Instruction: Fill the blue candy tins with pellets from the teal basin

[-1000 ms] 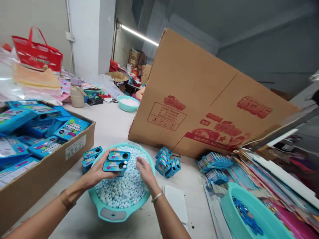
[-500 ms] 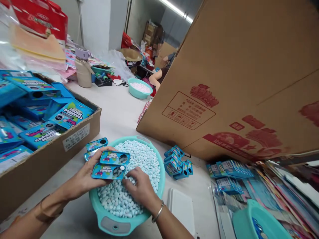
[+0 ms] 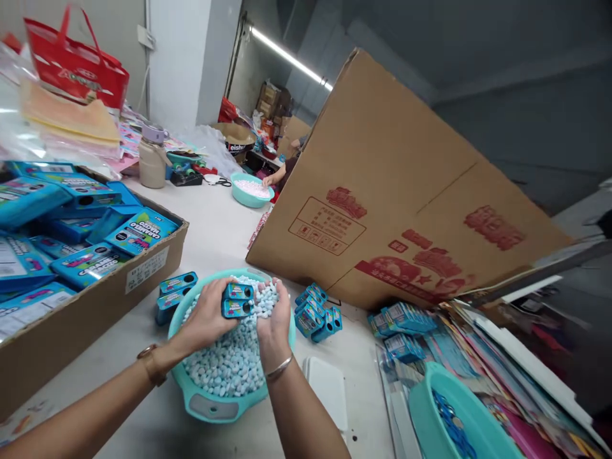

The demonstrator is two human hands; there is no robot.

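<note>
My left hand (image 3: 208,317) holds two small blue candy boxes (image 3: 238,300) side by side over a teal basin (image 3: 210,403) heaped with pale blue and white candy pellets (image 3: 229,363). My right hand (image 3: 273,319) is cupped palm-up against the boxes' open ends, with a scoop of pellets (image 3: 266,294) in it. Two more small blue boxes (image 3: 174,290) lie on the table left of the basin. A cluster of filled small boxes (image 3: 315,312) lies just right of the basin.
A cardboard tray (image 3: 95,299) of larger blue cartons stands at left. A big tilted cardboard box (image 3: 406,185) rises behind. A second teal basin (image 3: 459,414), printed sheets and more small boxes (image 3: 399,322) lie right. Another person's hand (image 3: 268,180) is beside a far basin (image 3: 248,191).
My right hand has come up out of the pellets, now cupped with a scoop against the boxes' ends. My left hand has turned the boxes end-on. The camera shifted.
</note>
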